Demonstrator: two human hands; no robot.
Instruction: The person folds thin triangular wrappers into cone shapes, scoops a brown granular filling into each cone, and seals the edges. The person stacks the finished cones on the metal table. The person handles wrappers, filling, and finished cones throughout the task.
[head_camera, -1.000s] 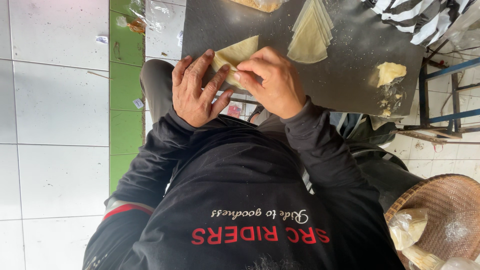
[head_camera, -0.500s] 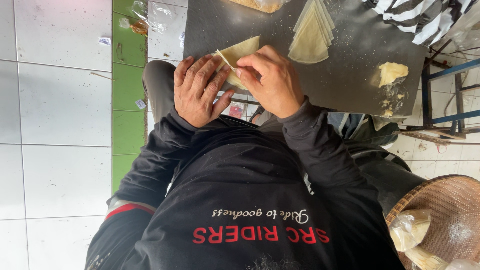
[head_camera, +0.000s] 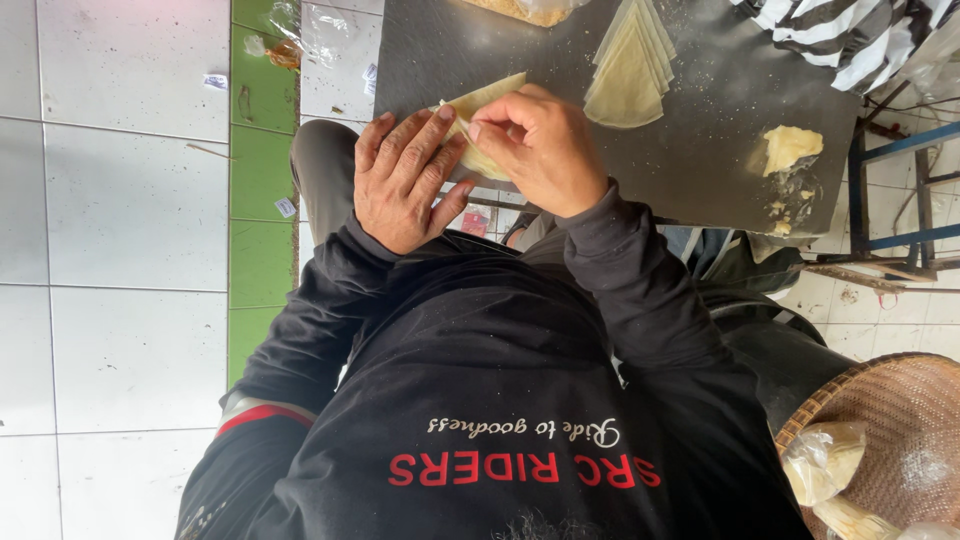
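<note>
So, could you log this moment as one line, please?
left hand: flat on pastry sheet | right hand: pinching its edge | wrapper stack, yellow lump on dark board

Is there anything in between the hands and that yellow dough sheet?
Nothing visible. Both hands already touch the dough sheet at the near edge of the dark board. The left hand lies flat on it, and the right hand pinches its edge. The stack of sheets and the filling lump sit apart to the side.

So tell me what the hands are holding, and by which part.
Both hands hold one pale pastry sheet at the dark board's near edge. The right hand pinches its folded edge between fingers; the left hand lies flat against it.
</note>
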